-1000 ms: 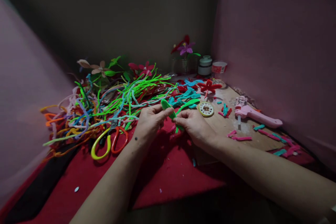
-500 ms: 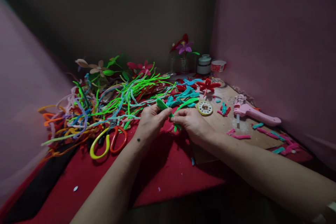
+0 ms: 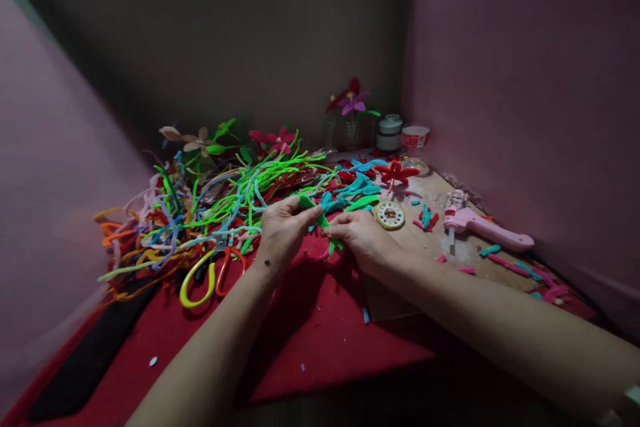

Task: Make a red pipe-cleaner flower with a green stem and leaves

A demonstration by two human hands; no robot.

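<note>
My left hand [image 3: 281, 230] is closed, pinching a bright green pipe cleaner piece [image 3: 323, 221] whose rounded end sticks up past the thumb. Fingertips of my right hand [image 3: 364, 237] are pressed together on the same piece, close to the left thumb. Short green ends hang below the right fingers. Just behind the right hand shows a green leaf shape [image 3: 363, 203]; whether it joins the held piece I cannot tell. Scissors [image 3: 197, 285] with yellow and red handles lie left of my left wrist, their blades partly under pipe cleaners.
A tangled heap of coloured pipe cleaners [image 3: 260, 180] spreads across the back left of the red tabletop [image 3: 320, 360]. On a board [image 3: 480, 257] at right lie a pink glue gun [image 3: 483, 225], a round yellow-rimmed disc [image 3: 390, 215], a red flower [image 3: 396, 172] and scraps. Jars stand behind.
Both hands stay together on the green piece, with a small shift of the fingers. The green leaf shape behind the right hand sits slightly lower. The whole view has shifted a little.
</note>
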